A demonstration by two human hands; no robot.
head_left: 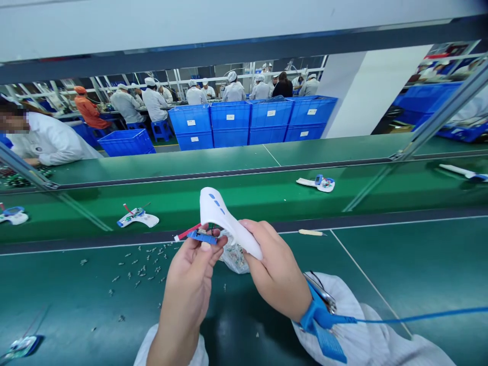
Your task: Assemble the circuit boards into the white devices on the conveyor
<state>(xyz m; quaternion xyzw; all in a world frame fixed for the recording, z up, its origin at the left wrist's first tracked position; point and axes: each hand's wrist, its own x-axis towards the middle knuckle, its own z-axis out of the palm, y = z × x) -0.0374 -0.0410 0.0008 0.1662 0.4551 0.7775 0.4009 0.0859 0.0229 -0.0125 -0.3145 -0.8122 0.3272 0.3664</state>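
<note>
My right hand point(272, 267) is wrapped round the handle of a white plastic device shell point(221, 216) with blue marks, held upright above the green bench. My left hand point(190, 277) pinches a small blue circuit board point(202, 236) with red and white wires at the shell's lower end. A blue wrist strap point(318, 317) with a blue cord sits on my right wrist. Behind my hands lies a clear bag of small parts point(233, 256).
Several small metal parts point(141, 267) are scattered on the bench to the left. Half-built devices point(137, 217) point(319, 183) point(13, 215) lie on the green conveyor belt. A pale stick point(310, 233) rests near the belt edge. Blue crates point(251, 122) and seated workers fill the background.
</note>
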